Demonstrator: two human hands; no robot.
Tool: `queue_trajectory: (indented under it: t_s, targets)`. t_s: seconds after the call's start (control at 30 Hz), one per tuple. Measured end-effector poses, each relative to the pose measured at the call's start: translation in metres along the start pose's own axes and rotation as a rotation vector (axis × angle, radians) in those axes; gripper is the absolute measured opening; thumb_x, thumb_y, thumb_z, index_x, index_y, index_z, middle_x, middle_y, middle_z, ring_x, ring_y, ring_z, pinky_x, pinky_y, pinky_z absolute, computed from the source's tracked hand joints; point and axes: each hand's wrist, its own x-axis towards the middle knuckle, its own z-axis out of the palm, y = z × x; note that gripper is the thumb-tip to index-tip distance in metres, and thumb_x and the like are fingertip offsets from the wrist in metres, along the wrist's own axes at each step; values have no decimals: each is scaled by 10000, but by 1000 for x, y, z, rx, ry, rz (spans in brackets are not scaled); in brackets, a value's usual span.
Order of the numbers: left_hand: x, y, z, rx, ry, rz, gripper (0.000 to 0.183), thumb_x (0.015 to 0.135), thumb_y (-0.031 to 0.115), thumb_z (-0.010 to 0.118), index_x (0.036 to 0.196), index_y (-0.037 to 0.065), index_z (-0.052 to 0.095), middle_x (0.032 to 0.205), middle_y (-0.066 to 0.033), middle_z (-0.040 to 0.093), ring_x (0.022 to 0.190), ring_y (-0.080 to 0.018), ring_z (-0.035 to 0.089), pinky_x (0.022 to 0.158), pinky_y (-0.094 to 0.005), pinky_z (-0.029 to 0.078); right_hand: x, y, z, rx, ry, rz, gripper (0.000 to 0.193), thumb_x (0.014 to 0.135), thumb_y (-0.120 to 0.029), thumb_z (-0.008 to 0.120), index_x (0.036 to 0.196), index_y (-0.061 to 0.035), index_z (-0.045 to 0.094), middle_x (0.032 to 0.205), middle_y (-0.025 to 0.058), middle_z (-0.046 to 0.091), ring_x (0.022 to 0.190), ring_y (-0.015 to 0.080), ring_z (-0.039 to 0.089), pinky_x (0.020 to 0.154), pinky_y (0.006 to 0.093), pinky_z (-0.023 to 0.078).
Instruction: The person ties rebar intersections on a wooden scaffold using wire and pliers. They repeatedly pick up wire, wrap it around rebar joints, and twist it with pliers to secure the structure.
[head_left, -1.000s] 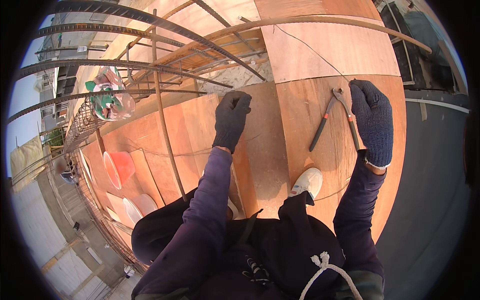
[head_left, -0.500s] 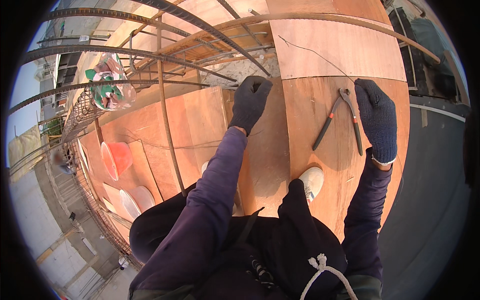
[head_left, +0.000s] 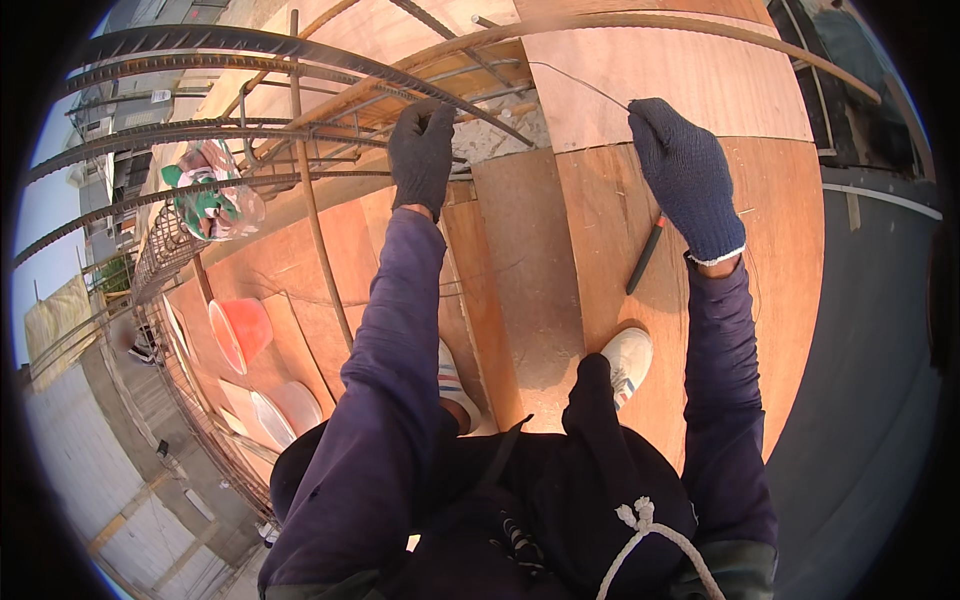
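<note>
I have the right hand (head_left: 686, 178) pinching a thin wire (head_left: 585, 78) between gloved thumb and fingers, its bent length running off leftward and away. If I pinch too near one end, I reckon, the wire could twist or slip on the knit. Over on the left, the left hand (head_left: 420, 155) is curled closed beside the rebar (head_left: 488, 121); I can't tell whether anything is in it. A careless swing there could bash knuckles on that bar, or snag the wire's tip. Just below the right hand, one handle of the pliers (head_left: 645, 258) pokes out, the rest hidden; a dropped wrist could knock them. Between both hands and slightly beyond sits the opening (head_left: 515, 128) in the ply (head_left: 785, 230); wire let go there might fall in.
</note>
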Motion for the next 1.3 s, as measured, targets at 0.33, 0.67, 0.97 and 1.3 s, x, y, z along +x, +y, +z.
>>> queue_trajectory:
  t_s: [0.33,0.67,0.97,1.3]
  targets:
    - [29,32,1,216,-318,93,420,910,211,736,1263,-14,696,984,-119,745,881,-194,683,799,-351,536,15,-3,-1,-5,29,-18,84,1007,-174,623,1015,-93,643,812,168,686,735,397,679,616,455,531]
    - [-17,13,41,270,-293,20,738,845,494,852,1367,16,640,1343,-217,671,1210,-314,658,1006,-433,520,-9,6,-11,2,-43,76,109,1013,-176,618,1050,-83,661,886,175,711,789,404,698,652,460,546]
    - [-95,-14,52,18,-145,-240,513,947,402,789,1245,6,659,1117,-126,702,928,-198,681,820,-334,552,-88,3,-10,222,-14,475,144,1060,-139,570,1106,-27,649,824,111,655,696,204,618,629,332,503]
    - [-159,21,82,-788,-690,-855,343,1047,303,636,1282,54,608,1046,-73,635,860,-194,638,769,-347,552,-159,-92,-42,256,-634,460,99,1019,-158,615,1030,-60,609,744,148,677,687,328,716,648,412,552]
